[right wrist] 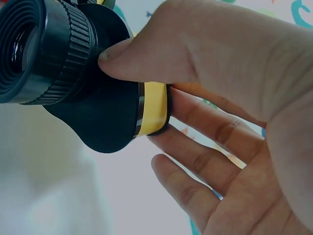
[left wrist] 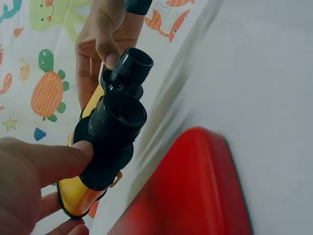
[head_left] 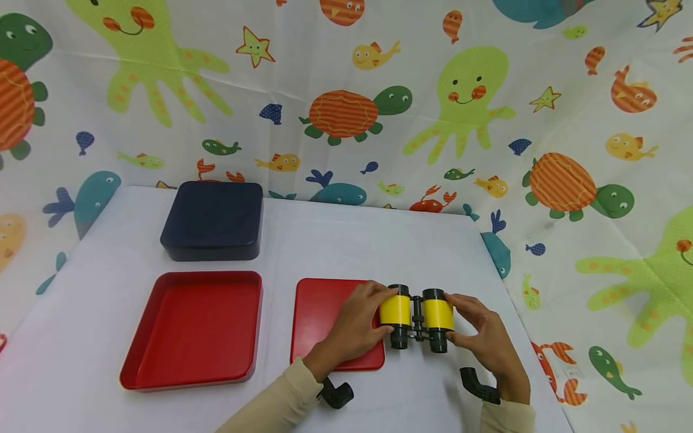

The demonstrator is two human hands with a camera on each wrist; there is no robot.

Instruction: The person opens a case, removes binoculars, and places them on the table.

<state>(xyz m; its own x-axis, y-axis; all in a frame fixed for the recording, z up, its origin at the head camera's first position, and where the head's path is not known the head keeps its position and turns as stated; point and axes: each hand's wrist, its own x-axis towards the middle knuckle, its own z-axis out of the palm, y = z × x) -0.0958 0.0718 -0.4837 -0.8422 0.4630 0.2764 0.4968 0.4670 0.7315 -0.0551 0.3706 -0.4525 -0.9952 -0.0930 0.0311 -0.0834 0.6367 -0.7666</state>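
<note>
A pair of black and yellow binoculars (head_left: 394,311) is held between both hands over the right part of the white table, its eyepieces toward the person. My left hand (head_left: 354,325) grips the left barrel, thumb near the eyepiece end and fingers at the far end. On the other side, my right hand (head_left: 487,340) pinches the right barrel the same way. In the left wrist view the binoculars (left wrist: 110,139) show both eyepieces, with the left thumb pressed on the black housing. The right wrist view shows the right thumb (right wrist: 122,56) on the housing and fingers along the yellow side.
Left of the binoculars lies a flat red lid (head_left: 319,307), partly under the left forearm. An open red tray (head_left: 206,331) sits farther left, with a dark navy box (head_left: 213,219) behind it. A cloth printed with sea animals (head_left: 346,114) hangs behind the white table (head_left: 357,234).
</note>
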